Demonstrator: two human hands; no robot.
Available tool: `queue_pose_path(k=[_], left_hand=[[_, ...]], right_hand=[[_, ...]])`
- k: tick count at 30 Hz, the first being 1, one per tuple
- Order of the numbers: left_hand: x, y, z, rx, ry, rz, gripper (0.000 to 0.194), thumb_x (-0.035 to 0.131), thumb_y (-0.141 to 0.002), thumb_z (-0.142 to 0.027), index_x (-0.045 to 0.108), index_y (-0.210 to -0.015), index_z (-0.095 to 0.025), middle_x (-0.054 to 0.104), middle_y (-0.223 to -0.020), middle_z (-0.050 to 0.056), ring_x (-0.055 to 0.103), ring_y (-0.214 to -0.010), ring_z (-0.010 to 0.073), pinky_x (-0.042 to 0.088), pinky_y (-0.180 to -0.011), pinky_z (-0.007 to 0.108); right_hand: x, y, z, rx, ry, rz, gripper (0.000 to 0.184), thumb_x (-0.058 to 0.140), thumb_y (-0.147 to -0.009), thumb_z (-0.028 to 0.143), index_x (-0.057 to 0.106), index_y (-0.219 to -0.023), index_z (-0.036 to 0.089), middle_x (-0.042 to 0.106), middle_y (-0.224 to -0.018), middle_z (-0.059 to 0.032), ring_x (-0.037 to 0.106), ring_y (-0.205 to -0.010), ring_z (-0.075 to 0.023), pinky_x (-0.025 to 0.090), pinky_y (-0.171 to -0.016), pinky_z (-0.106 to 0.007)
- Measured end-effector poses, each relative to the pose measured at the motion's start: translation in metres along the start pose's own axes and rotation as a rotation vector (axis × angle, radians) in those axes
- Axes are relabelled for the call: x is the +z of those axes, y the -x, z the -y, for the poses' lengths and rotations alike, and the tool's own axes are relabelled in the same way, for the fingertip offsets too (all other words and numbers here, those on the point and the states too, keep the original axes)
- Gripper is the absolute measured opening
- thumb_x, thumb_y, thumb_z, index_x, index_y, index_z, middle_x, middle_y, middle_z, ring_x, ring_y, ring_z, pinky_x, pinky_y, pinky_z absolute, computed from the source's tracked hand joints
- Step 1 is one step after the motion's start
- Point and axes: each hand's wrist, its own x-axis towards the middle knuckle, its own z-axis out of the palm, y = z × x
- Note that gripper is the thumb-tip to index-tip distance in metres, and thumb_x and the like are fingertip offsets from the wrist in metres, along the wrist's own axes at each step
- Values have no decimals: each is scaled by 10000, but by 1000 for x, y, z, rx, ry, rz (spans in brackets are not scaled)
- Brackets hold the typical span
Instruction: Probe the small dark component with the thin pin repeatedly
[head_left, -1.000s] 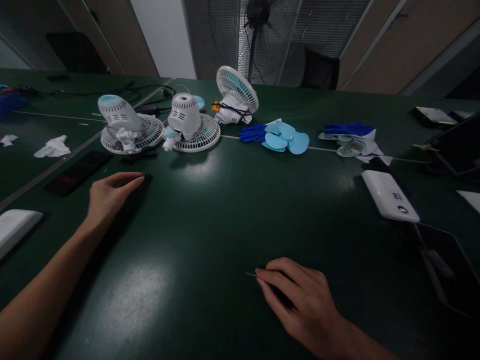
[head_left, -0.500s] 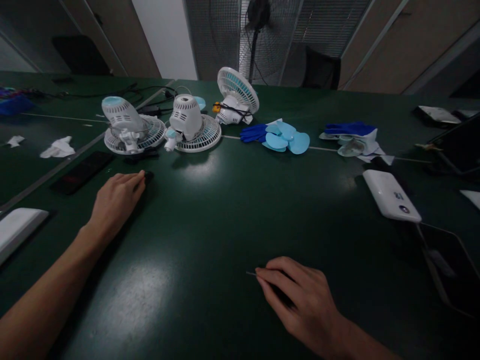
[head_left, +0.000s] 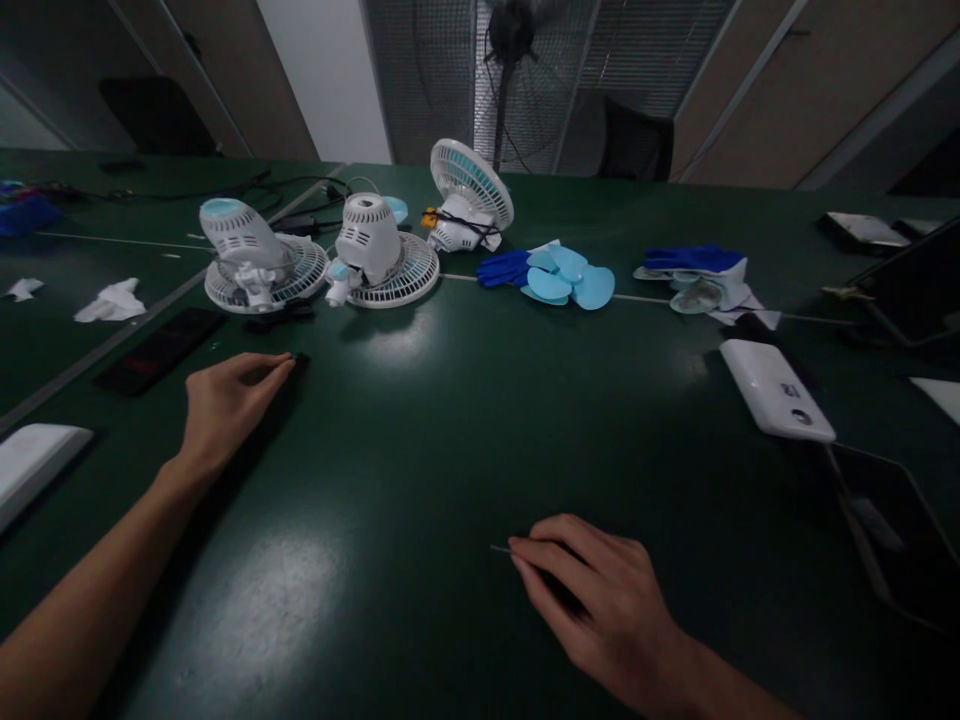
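My left hand (head_left: 229,405) reaches out over the dark green table at the left. Its thumb and fingers pinch a small dark piece (head_left: 299,359) with a hint of green, too small to name. Just beyond lie a dark phone (head_left: 161,350) and, further back, two white fan heads (head_left: 375,245) (head_left: 259,260) face down. My right hand (head_left: 600,590) rests low at the right of centre, its thumb and forefinger closed on a thin, short metal rod (head_left: 500,548). Most of the rod is hidden by the fingertips.
At the back are another small fan (head_left: 469,195), light-blue fan blades (head_left: 570,277) and blue-and-white gloves (head_left: 697,265). On the right lie a white device (head_left: 778,390) and a dark phone-like slab (head_left: 896,530). A white box (head_left: 37,460) and crumpled tissue (head_left: 112,300) are at the left.
My left hand has turned a little, its fingers now straighter around the small dark piece. My right hand stays in place with the thin rod. The view has shifted slightly.
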Motion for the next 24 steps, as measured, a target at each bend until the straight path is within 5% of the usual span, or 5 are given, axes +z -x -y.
queue_pose_path(k=[6,13,19,24], left_hand=[[-11,0,-14,-197,175,130,563,682,-860,-637,759,-1141,-154,792,-1055,42,708,-957,241,520,-786,281],[-15,-7,-16,-338,435,363,544,833,-722,-571,754,-1041,-137,752,-1181,72,652,-1013,232,483,-847,290],[-18,-7,-20,-360,370,321,527,761,-784,-559,759,-1075,-120,737,-907,44,579,-786,176,452,-722,267],[-15,1,-35,-325,336,293,583,743,-784,-600,753,-1137,-135,749,-946,58,626,-833,210,468,-721,274]], right_hand=[[-1,-1,1,12,-11,16,184,591,-1005,145,742,-1091,205,733,-927,-33,709,-741,-143,546,-633,-265],[0,-1,0,15,-8,15,186,584,-1011,152,741,-1096,206,735,-937,-40,712,-755,-146,543,-635,-262],[1,0,1,12,7,-1,177,597,-1006,153,742,-1093,207,732,-942,-36,715,-762,-148,543,-645,-271],[0,2,1,15,-5,6,179,596,-1006,155,745,-1091,206,732,-943,-36,715,-761,-146,552,-645,-264]])
